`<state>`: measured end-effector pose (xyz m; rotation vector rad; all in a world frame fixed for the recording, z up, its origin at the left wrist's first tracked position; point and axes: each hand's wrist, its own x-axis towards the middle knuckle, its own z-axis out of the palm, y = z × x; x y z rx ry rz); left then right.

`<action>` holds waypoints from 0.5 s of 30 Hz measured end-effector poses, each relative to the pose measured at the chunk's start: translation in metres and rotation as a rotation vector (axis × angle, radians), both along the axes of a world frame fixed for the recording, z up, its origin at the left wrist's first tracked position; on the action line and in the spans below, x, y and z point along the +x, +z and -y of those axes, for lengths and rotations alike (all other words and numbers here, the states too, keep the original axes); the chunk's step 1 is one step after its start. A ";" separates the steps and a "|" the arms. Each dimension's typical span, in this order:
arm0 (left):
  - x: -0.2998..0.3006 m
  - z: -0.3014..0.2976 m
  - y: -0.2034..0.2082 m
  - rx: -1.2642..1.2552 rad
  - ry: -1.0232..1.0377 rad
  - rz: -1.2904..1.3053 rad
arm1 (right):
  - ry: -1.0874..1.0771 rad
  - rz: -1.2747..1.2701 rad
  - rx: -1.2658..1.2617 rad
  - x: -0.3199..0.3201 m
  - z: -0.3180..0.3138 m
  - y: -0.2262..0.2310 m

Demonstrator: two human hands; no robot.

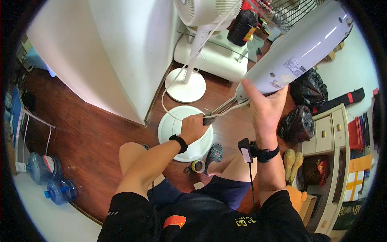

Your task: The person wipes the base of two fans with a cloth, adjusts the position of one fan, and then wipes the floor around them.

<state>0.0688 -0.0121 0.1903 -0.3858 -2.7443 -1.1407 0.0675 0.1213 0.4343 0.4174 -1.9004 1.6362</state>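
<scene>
A long white fan body (296, 50) slants up to the far right, with labels on its side and a wire grille (288, 10) behind its upper end. My right hand (268, 107) grips its lower end, thumb on the near side and some fingers hidden behind. From that end a thin metal shaft (225, 105) runs down left. My left hand (193, 128) is closed around the dark end of this shaft; whether it is a tool or a fan part I cannot tell. A white cord (230, 109) runs beside it. Below lies a round white base (173, 135) on the floor.
Another white standing fan (185, 86) stands ahead beside a white cabinet (115, 52). Black bags (298, 123) and a drawer unit (322, 131) are at the right, with two squashes (293, 165). Tape (198, 165) lies near my foot; water bottles (60, 190) stand left.
</scene>
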 end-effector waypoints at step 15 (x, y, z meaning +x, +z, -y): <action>-0.106 -0.142 0.018 0.051 -0.183 -0.147 | -0.363 -0.039 0.016 -0.060 -0.134 0.028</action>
